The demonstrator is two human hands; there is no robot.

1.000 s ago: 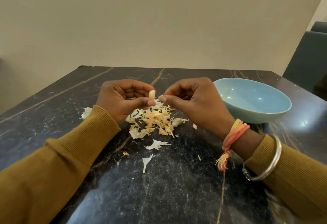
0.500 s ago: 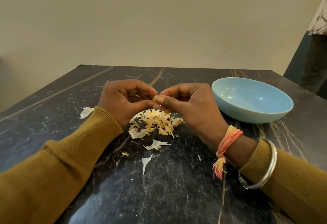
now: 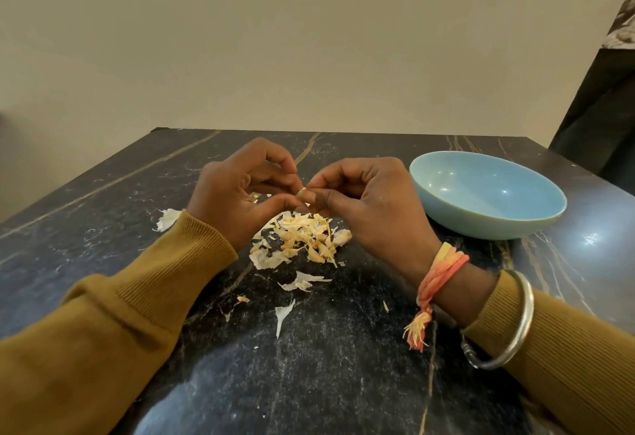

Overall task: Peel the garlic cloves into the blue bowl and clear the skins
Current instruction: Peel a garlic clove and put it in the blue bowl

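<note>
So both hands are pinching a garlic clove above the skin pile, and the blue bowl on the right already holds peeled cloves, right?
Not quite. The head view shows the blue bowl empty. The rest holds: the left hand and right hand pinch the garlic clove above the skin pile, bowl to the right.

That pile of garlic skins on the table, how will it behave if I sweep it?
The garlic skins look thin and papery, probably light and floppy. Stray flakes lie apart on the table, so a push would likely scatter some. Flat ones may cling to the glossy top.
</note>
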